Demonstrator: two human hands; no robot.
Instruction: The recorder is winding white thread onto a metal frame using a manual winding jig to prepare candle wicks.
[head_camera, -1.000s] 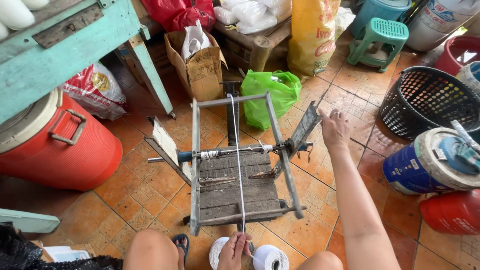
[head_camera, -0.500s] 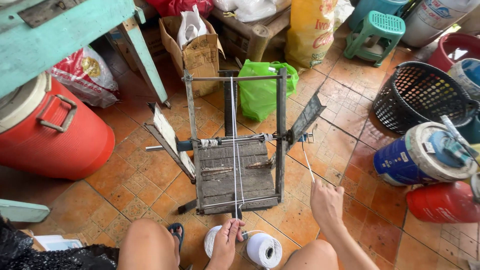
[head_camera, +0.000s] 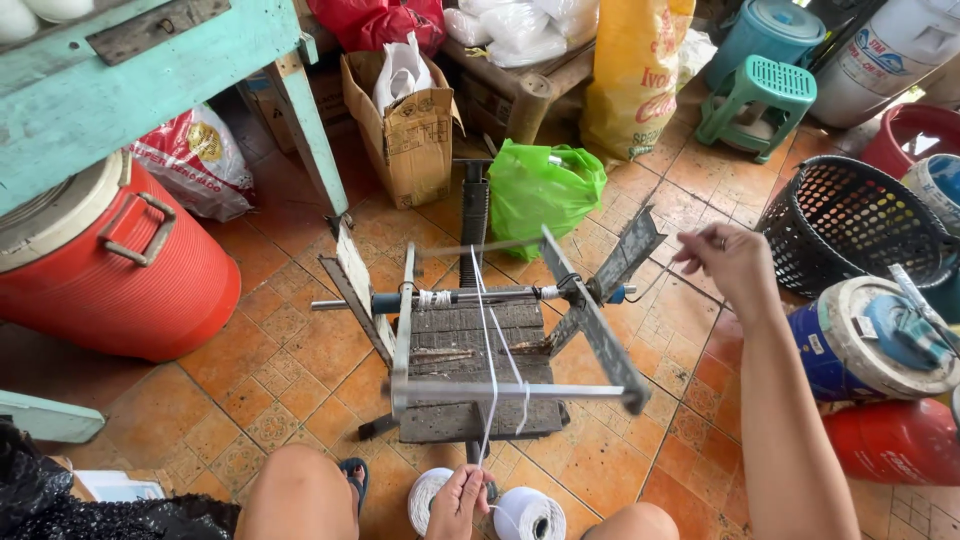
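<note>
A: What does my right hand do up there?

B: I keep it closed around the thin crank handle at the end of the axle; the fingers are curled tight on it, because this grip lets me drive the metal winding frame round its axle.

A: And my left hand?

B: It sits low between my knees, fingers pinched together on the white string; I think I hold it so to guide the string and keep it tight as it rises to the frame.

A: Where is the string coming from?

B: From the white spools on the floor tiles, just beside my left hand; they stand close so the string runs nearly straight up over the front bar.

A: Is the frame steady?

B: It rests on a dark wooden base; two slanted boards carry the axle; the frame appears tilted, one bar near me.

A: Anything around?

B: A red drum at my left; a green plastic bag behind the frame; a black basket at my right.
</note>
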